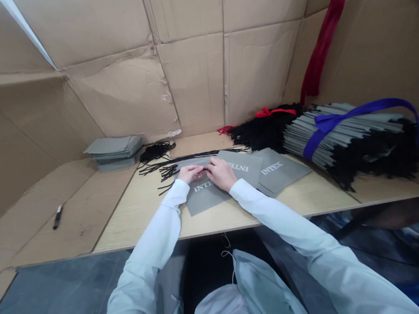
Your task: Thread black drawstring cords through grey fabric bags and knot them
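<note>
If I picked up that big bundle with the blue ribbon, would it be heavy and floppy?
The bundle is probably heavy: many grey pieces are packed together. Its black ends look loose, so they'd likely flop. The ribbon wraps over it, so it might stay together.

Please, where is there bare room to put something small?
Bare tabletop shows between the black cords and the left cardboard, itself bare between the marker and the grey stack. Crowded: centre, with printed sheets; right rear, with blue-tied bundle.
</note>
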Available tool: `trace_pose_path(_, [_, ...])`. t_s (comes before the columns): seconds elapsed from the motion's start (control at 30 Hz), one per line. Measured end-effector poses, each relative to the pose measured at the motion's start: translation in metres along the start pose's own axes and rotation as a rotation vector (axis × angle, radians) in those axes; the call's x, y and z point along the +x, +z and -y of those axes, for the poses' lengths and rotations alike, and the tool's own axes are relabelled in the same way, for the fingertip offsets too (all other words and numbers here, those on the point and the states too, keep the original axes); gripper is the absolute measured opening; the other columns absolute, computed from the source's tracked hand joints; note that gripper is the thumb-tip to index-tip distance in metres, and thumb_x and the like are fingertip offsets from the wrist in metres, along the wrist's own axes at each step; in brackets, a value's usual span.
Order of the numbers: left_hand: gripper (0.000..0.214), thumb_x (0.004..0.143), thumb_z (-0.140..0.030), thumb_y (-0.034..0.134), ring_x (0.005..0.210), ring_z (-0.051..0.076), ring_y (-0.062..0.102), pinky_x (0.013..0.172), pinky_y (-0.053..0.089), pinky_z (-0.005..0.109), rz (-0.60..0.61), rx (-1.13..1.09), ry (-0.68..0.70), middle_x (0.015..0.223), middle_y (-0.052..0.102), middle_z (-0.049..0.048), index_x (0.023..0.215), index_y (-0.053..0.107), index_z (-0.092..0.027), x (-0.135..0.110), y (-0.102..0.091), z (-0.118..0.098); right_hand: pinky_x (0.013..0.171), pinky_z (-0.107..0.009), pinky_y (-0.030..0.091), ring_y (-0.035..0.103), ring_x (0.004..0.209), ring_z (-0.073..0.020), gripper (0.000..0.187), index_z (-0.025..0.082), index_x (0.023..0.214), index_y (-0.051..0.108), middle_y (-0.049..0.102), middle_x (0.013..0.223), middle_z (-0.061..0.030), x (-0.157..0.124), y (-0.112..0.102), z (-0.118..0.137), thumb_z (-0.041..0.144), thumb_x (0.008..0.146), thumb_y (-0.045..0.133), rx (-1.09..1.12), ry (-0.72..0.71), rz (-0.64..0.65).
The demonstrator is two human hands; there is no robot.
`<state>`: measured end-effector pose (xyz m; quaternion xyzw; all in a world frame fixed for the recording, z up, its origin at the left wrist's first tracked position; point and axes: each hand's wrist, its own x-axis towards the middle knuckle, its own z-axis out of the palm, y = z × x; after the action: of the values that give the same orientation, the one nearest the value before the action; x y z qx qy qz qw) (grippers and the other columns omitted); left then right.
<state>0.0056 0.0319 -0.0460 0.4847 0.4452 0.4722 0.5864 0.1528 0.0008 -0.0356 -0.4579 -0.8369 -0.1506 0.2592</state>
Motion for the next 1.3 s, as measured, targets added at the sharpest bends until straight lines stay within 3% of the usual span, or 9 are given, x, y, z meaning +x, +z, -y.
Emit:
trace_pose_path(0.2, [0.022,0.049,-0.021,0.069,0.051,0.008,0.053,0.059,0.044,0.023,0.005,-0.053,-0.058,0.055,0.059,0.0039,0.064,0.06,-0.008,-0.006,0.006,-0.003,0.067,-0.032,0.025,0.039,0.08,-0.0195,0.022,0.011,0.076,0.057,0.05,0.082,-0.0117,0.003,0.003,0.002,0.02,0.078,0.037,-0.113,-0.102,0.048])
trace_pose_path(0.3, [0.028,0.047,-0.021,0.07,0.053,0.009,0.054,0.061,0.045,0.024,-0.007,-0.057,-0.045,0.057,0.06,0.0032,0.07,0.06,-0.009,-0.007,0.007,-0.002,0.068,-0.032,0.026,0.041,0.08,-0.0195,0.023,0.01,0.078,0.057,0.051,0.081,-0.0121,0.004,0.004,0.003,0.017,0.078,0.035,-0.121,-0.114,0.079])
trace_pose_path(0.53, [0.035,0.042,-0.027,0.071,0.05,0.009,0.053,0.061,0.045,0.026,-0.031,0.107,0.1,0.059,0.061,0.004,0.068,0.061,-0.007,-0.001,0.003,0.003,0.065,-0.028,0.03,0.05,0.074,-0.0182,0.03,0.014,0.083,0.058,0.056,0.082,-0.0117,0.003,-0.007,0.002,0.024,0.08,0.03,-0.072,0.043,0.21])
trace_pose_path(0.67, [0.033,0.045,-0.028,0.068,0.049,0.01,0.052,0.058,0.046,0.027,-0.047,0.236,0.147,0.059,0.06,0.0049,0.07,0.061,-0.007,-0.002,0.005,0.004,0.063,-0.027,0.032,0.053,0.075,-0.0197,0.03,0.014,0.092,0.054,0.058,0.085,-0.013,0.003,-0.013,0.004,0.025,0.08,0.029,-0.066,0.032,0.287])
trace_pose_path(0.8, [0.039,0.049,-0.028,0.066,0.058,0.012,0.056,0.062,0.045,0.028,0.028,0.288,0.253,0.072,0.062,0.0073,0.081,0.06,-0.008,-0.004,0.007,0.003,0.063,-0.027,0.033,0.054,0.073,-0.0203,0.032,0.013,0.097,0.052,0.059,0.083,-0.0129,0.002,-0.012,0.001,0.026,0.08,0.028,-0.047,0.044,0.27])
trace_pose_path(0.9, [0.037,0.05,-0.03,0.066,0.063,0.013,0.056,0.068,0.043,0.027,0.077,0.356,0.337,0.072,0.063,0.0071,0.079,0.061,-0.008,-0.006,0.007,0.0,0.064,-0.025,0.032,0.053,0.072,-0.0174,0.03,0.015,0.092,0.055,0.059,0.083,-0.011,0.003,-0.009,-0.007,0.026,0.08,0.029,0.059,0.01,0.255])
trace_pose_path(1.13, [0.04,0.041,-0.033,0.07,0.055,0.012,0.052,0.059,0.041,0.024,0.078,0.492,0.309,0.059,0.061,0.0036,0.07,0.063,-0.007,-0.008,0.003,-0.005,0.061,-0.019,0.03,0.044,0.064,-0.0096,0.025,0.013,0.069,0.057,0.051,0.067,-0.0035,0.008,-0.009,-0.022,0.028,0.078,0.04,0.446,-0.177,0.152])
trace_pose_path(1.3, [0.03,0.039,-0.032,0.07,0.05,0.012,0.051,0.056,0.041,0.023,0.155,0.511,0.284,0.051,0.059,0.0023,0.057,0.062,-0.009,-0.011,-0.003,-0.012,0.057,-0.019,0.029,0.039,0.058,-0.0076,0.026,0.012,0.061,0.053,0.044,0.06,0.001,0.01,-0.01,-0.021,0.029,0.077,0.041,0.655,-0.215,0.213])
